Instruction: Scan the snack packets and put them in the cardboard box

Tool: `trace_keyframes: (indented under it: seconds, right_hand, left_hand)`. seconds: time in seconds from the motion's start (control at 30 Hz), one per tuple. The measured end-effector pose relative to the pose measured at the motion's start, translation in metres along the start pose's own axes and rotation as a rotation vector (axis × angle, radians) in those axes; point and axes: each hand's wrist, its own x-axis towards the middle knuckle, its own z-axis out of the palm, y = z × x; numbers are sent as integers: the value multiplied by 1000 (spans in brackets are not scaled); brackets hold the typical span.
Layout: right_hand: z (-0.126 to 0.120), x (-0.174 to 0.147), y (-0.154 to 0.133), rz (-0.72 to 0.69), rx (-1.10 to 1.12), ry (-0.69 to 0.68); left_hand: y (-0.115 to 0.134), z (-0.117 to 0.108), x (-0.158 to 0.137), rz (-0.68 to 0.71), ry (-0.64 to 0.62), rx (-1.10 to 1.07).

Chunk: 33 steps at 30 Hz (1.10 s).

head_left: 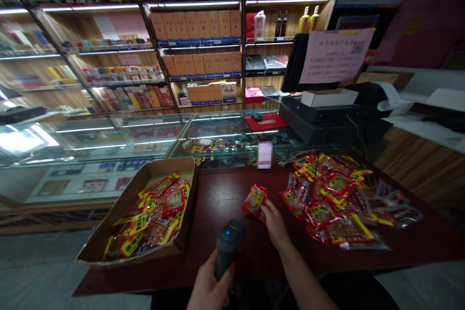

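Wrapped round the handle of a dark barcode scanner (230,237) is my left hand (212,283), low in the middle of the view. A small blue light glows on the scanner's head. My right hand (272,223) pinches the lower right edge of a red snack packet (255,199) just above the dark red table (218,193). On the left, a cardboard box (191,184) holds several red and yellow snack packets (145,223). To the right of my right hand lies a loose heap of similar packets (337,193), some in clear wrapping.
Behind the table runs a glass display counter (163,131) with a red mat (267,121) and mouse on it. A monitor (296,63) bearing a pink notice stands at the right, above a black cash drawer (308,123). Shelves of boxes (203,26) line the back wall.
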Motion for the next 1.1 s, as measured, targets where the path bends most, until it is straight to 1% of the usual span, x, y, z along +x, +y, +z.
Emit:
trace_keyframes:
  seconds: [0.17, 0.23, 0.47, 0.67, 0.77, 0.83, 0.87, 0.93, 1.0, 1.07, 1.1]
  right_hand:
    - [-1, 0, 0, 16, 17, 6]
    - [-1, 1, 1, 13, 23, -3]
    - [1, 6, 6, -2, 148, -77]
    - [-3, 5, 8, -26, -3, 20]
    - [4, 1, 0, 17, -25, 25]
    - [22, -2, -10, 78, -12, -41]
    - [36, -3, -15, 103, 3, -97]
    - [74, -5, -24, 137, 40, -235]
    - [118, -5, -29, 160, 40, -391]
    - [159, -3, -30, 163, -22, -550]
    - [174, 0, -30, 141, -76, -601]
  left_hand:
    - [0, -1, 2, -20, -50, 20]
    - [1, -1, 2, -14, -51, 28]
    - [1, 1, -1, 8, -78, 47]
    - [-1, 1, 1, -4, -73, 14]
    - [-10, 1, 8, -35, -42, -47]
    - [-20, 0, 15, -75, -1, -94]
    - [-25, 0, 19, -98, 25, -115]
    - [-35, -1, 24, -134, 74, -145]
    - [-40, -2, 26, -149, 91, -162]
    - [-42, -3, 27, -148, 86, -171]
    - [-42, -4, 27, -147, 82, -174]
